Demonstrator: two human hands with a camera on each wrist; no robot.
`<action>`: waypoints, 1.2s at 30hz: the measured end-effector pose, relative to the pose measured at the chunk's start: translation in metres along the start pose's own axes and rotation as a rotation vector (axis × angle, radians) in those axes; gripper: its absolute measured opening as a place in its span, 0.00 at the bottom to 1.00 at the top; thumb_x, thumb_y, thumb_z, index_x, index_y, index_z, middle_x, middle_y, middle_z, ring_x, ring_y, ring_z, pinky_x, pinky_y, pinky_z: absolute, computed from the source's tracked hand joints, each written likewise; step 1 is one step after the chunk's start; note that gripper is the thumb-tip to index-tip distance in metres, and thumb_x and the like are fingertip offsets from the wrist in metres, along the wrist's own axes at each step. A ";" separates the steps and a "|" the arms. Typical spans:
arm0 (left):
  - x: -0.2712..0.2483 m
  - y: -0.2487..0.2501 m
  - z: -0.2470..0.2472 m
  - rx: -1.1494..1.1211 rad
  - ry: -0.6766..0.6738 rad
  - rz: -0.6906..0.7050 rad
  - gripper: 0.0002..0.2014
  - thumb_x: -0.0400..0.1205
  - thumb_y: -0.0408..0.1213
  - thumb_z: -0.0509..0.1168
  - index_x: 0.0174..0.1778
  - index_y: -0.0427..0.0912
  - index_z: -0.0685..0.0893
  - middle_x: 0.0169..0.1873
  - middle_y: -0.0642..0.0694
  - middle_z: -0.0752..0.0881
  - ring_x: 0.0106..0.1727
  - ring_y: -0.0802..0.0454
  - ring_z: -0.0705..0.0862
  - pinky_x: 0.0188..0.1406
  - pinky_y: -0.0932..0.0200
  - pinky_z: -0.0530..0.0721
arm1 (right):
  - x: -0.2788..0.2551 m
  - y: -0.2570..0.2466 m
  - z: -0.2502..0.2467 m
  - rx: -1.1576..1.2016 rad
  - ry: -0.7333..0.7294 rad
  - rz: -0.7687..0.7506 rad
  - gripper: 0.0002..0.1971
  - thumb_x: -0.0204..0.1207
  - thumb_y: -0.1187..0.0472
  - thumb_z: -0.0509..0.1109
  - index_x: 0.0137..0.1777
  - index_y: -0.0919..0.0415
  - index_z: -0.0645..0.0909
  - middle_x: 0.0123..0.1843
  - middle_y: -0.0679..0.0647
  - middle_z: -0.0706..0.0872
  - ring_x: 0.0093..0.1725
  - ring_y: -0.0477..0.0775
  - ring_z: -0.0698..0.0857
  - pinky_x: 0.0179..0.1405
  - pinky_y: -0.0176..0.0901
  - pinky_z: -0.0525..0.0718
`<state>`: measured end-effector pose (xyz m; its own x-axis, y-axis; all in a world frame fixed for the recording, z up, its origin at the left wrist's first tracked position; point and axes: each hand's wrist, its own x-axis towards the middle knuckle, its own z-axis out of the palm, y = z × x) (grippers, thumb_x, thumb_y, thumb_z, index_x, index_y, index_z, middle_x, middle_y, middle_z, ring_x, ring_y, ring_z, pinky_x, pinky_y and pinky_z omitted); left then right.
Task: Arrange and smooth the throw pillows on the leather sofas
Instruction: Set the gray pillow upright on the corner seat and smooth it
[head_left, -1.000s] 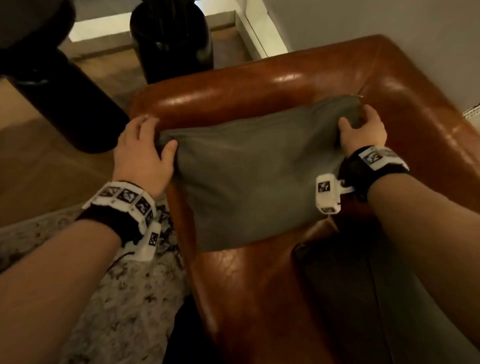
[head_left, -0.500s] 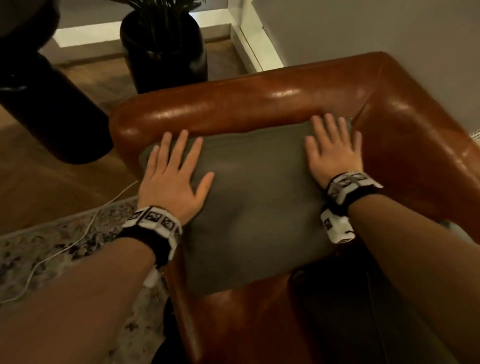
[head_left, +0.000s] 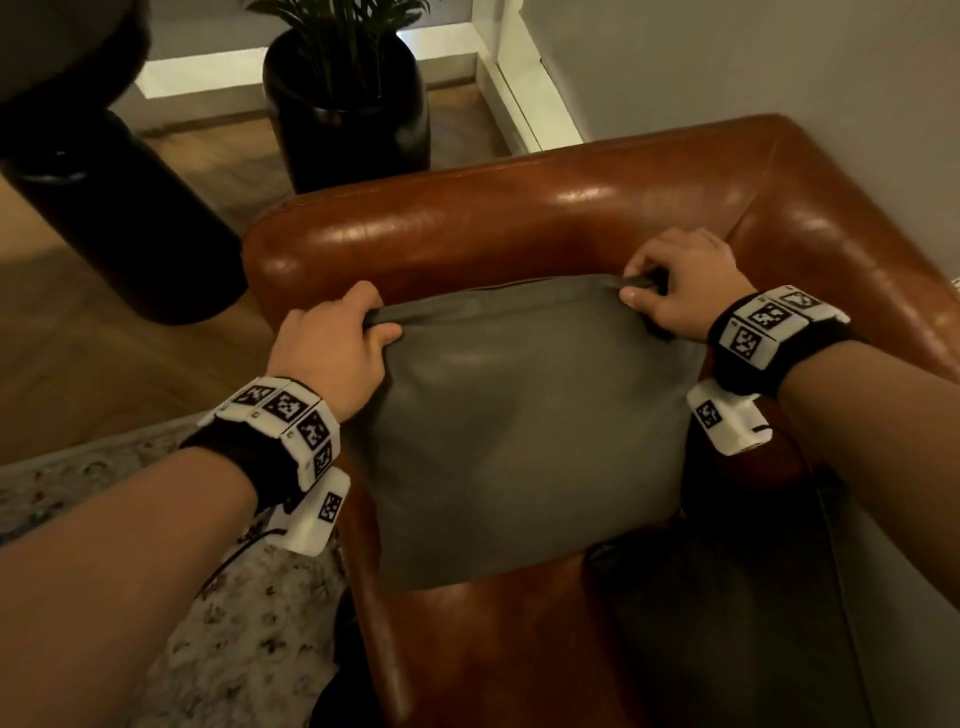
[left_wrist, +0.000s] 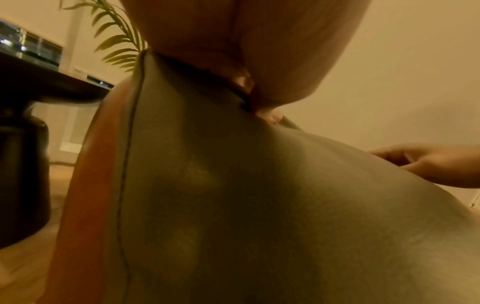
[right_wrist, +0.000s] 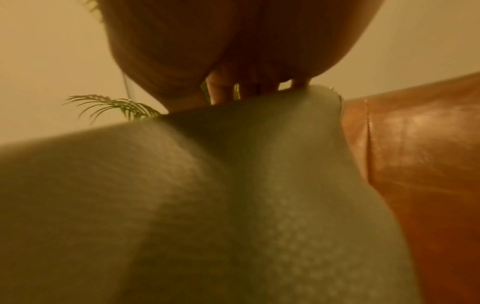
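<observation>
A grey throw pillow leans in the corner of the brown leather sofa, against its armrest. My left hand grips the pillow's top left corner, thumb on the front face. At the top right corner my right hand pinches the bunched fabric. From the left wrist view the pillow fills the frame under my left hand, with my right hand at the far edge. The right wrist view has my right hand curled over the pillow's top edge beside the sofa.
A second dark cushion lies on the seat at the lower right. A black planter with a palm stands behind the armrest. A dark round table base is at the left. A patterned rug covers the floor beside the sofa; a wall runs behind.
A second ago both hands held the pillow's top corners; half a second ago they pressed flat on its face. Now they grip the top corners again, and the pillow stands more upright.
</observation>
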<state>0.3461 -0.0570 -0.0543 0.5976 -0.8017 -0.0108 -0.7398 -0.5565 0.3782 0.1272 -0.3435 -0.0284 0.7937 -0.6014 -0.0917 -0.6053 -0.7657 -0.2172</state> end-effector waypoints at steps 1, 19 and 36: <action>-0.005 -0.003 -0.003 -0.022 0.021 -0.009 0.06 0.86 0.47 0.60 0.52 0.50 0.71 0.31 0.54 0.76 0.35 0.45 0.78 0.44 0.49 0.75 | -0.001 -0.004 -0.002 0.067 -0.004 -0.010 0.06 0.77 0.52 0.74 0.49 0.48 0.80 0.55 0.47 0.84 0.62 0.55 0.80 0.81 0.60 0.54; -0.001 0.014 -0.014 -0.111 -0.058 -0.124 0.03 0.85 0.48 0.62 0.48 0.55 0.78 0.47 0.52 0.75 0.56 0.43 0.78 0.58 0.40 0.76 | 0.005 -0.023 -0.017 0.035 -0.071 -0.081 0.15 0.84 0.53 0.63 0.66 0.50 0.84 0.66 0.54 0.85 0.68 0.59 0.80 0.68 0.46 0.70; -0.001 0.019 -0.001 0.046 0.034 -0.007 0.01 0.87 0.40 0.57 0.52 0.48 0.71 0.35 0.54 0.72 0.48 0.42 0.81 0.50 0.47 0.67 | -0.010 -0.066 0.011 -0.063 0.356 -0.117 0.14 0.81 0.58 0.64 0.63 0.58 0.83 0.62 0.59 0.84 0.63 0.63 0.80 0.64 0.54 0.71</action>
<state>0.3323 -0.0666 -0.0459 0.6122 -0.7905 0.0189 -0.7486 -0.5718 0.3356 0.1598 -0.2846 -0.0241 0.7939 -0.5418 0.2761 -0.5228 -0.8400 -0.1453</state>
